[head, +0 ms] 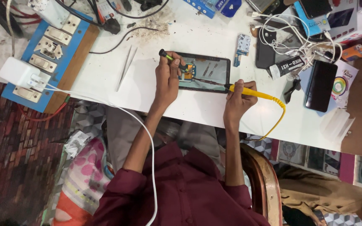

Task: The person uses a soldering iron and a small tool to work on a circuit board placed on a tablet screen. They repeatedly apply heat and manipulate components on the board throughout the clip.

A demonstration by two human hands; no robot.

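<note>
An opened phone point(208, 72) with a black frame lies on the white table point(105, 81), its inner parts facing up. My left hand point(166, 79) grips a small screwdriver point(170, 57) with a black and green handle, its tip pressed on the orange part at the phone's left end. My right hand point(237, 99) holds a yellow soldering iron point(252, 93) like a pen. Its thin dark tip reaches left over the phone's lower edge towards the same spot. A yellow cord point(278, 119) runs off the iron and over the table's near edge.
Metal tweezers point(125, 67) lie left of the phone. A blue switch-and-socket board point(51, 54) holds a white charger point(19, 72) whose white cable point(147, 138) crosses my left arm. At right are a small circuit board point(242, 44), a black phone point(320, 86) and tangled white cables point(290, 37).
</note>
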